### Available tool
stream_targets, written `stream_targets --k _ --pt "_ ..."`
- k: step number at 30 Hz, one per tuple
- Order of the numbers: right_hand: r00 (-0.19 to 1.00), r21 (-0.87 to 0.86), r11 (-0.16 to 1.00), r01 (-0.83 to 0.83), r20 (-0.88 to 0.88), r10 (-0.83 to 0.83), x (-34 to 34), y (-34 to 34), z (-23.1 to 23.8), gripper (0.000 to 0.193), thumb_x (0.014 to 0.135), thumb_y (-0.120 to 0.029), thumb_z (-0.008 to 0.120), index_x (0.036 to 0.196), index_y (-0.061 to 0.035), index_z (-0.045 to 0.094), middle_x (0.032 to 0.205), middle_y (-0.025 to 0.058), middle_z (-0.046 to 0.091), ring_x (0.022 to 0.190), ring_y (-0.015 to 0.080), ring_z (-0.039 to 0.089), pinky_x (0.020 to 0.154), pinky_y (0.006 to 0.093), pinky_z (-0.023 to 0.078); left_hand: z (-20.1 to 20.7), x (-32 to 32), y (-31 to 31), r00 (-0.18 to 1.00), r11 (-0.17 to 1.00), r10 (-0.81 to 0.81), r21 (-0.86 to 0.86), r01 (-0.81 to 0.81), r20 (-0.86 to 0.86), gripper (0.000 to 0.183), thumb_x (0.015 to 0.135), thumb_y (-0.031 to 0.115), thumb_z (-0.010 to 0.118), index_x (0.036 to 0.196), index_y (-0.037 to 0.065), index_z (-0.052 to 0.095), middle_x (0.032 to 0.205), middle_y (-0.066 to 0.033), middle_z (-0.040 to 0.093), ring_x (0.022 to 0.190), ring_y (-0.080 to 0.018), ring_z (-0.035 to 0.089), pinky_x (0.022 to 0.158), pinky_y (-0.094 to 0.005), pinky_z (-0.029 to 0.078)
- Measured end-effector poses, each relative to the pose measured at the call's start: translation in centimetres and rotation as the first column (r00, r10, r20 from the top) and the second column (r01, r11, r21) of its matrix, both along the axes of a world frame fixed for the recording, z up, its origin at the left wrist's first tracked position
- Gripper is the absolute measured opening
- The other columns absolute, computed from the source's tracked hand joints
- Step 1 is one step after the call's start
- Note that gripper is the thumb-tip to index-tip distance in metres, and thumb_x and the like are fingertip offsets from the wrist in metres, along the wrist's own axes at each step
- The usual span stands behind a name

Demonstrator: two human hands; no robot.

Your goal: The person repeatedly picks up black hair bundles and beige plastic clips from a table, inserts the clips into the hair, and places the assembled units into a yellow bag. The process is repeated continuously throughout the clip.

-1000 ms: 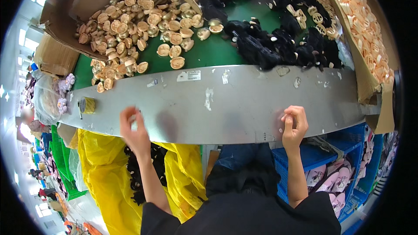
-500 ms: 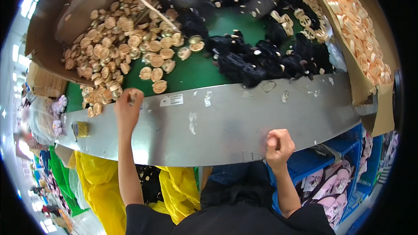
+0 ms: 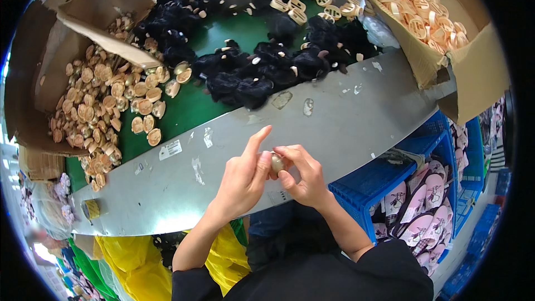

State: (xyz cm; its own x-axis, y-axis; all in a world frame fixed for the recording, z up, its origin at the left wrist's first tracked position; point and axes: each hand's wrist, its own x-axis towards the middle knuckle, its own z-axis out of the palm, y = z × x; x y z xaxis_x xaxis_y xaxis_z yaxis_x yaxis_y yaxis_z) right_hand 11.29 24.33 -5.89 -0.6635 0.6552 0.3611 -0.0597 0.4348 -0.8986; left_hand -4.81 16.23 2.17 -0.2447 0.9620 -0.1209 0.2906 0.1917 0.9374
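My left hand (image 3: pixel 241 177) and my right hand (image 3: pixel 305 178) meet above the near edge of the metal table strip (image 3: pixel 234 134). Between them is a small rounded, shiny gold-grey piece (image 3: pixel 277 164). The left thumb presses against its side while the left index finger points away, stretched out. The right thumb and fingers curl round the other side. What lies under the piece is hidden by the fingers. Similar domed pieces with pale tan insides (image 3: pixel 106 92) lie in a heap at the left, spilling from a cardboard box (image 3: pixel 28 78).
Black fluffy pieces with small pale bits (image 3: pixel 245 81) cover much of the green surface (image 3: pixel 192 100). A cardboard box (image 3: pixel 479 72) of pale slotted plastic parts (image 3: pixel 418 11) stands at the right. Below are blue crates (image 3: pixel 356 189) with pink slippers (image 3: pixel 418 217) and yellow plastic bags (image 3: pixel 131 262).
My left hand has come from the heap's edge to the middle, and my right hand has moved left to meet it. The piece now shows between them. The view has shifted right.
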Motion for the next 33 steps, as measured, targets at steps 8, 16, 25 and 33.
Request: stream_targets --k 8,16,25,33 --pt "0.893 -0.652 0.758 0.028 -0.324 -0.312 0.8 0.4 -1.5 0.026 0.105 -0.028 0.06 0.112 -0.003 0.059 0.086 0.0044 0.062 0.069 0.0105 0.06 0.06 0.0235 0.048 -1.1 -4.9 4.7 0.77 0.945 0.254 0.32 -0.069 -0.585 0.033 0.088 0.002 0.063 0.122 0.004 0.062 0.09 -0.0097 0.067 0.082 -0.0251 0.068 0.073 -0.0336 0.052" --pt "0.886 -0.667 0.744 0.044 -0.318 -0.337 1.1 -1.0 -0.1 0.016 0.106 -0.017 0.055 0.108 -0.0008 0.06 0.093 0.0074 0.062 0.078 0.0127 0.063 0.064 0.0261 0.053 -7.5 -12.4 8.2 0.32 0.975 0.129 0.062 -0.212 -0.939 0.045 0.073 0.012 0.078 0.116 0.004 0.067 0.114 -0.0105 0.063 0.107 -0.032 0.059 0.09 -0.045 0.045" --pt "0.956 -0.266 0.951 0.159 -0.2 -0.216 3.6 -1.1 1.4 0.013 0.095 -0.003 0.06 0.105 -0.0017 0.069 0.093 0.0084 0.066 0.078 0.0132 0.064 0.064 0.0256 0.053 1.5 -5.7 1.3 0.786 0.916 0.38 0.317 -0.246 -0.487 0.039 0.076 -0.01 0.061 0.113 0.001 0.061 0.098 -0.0138 0.066 0.091 -0.0268 0.065 0.082 -0.0322 0.051" --pt "0.99 0.393 0.913 0.109 -0.121 -0.066 0.9 -3.5 7.5 0.059 0.075 -0.012 0.083 0.132 -0.012 0.066 0.093 0.0063 0.064 0.074 0.0198 0.067 0.063 0.0302 0.057 4.6 1.5 -7.0 0.874 0.888 0.428 0.285 -0.361 -0.228 0.055 0.072 -0.008 0.076 0.122 0.002 0.057 0.112 -0.01 0.062 0.094 -0.0173 0.065 0.084 -0.0283 0.052"
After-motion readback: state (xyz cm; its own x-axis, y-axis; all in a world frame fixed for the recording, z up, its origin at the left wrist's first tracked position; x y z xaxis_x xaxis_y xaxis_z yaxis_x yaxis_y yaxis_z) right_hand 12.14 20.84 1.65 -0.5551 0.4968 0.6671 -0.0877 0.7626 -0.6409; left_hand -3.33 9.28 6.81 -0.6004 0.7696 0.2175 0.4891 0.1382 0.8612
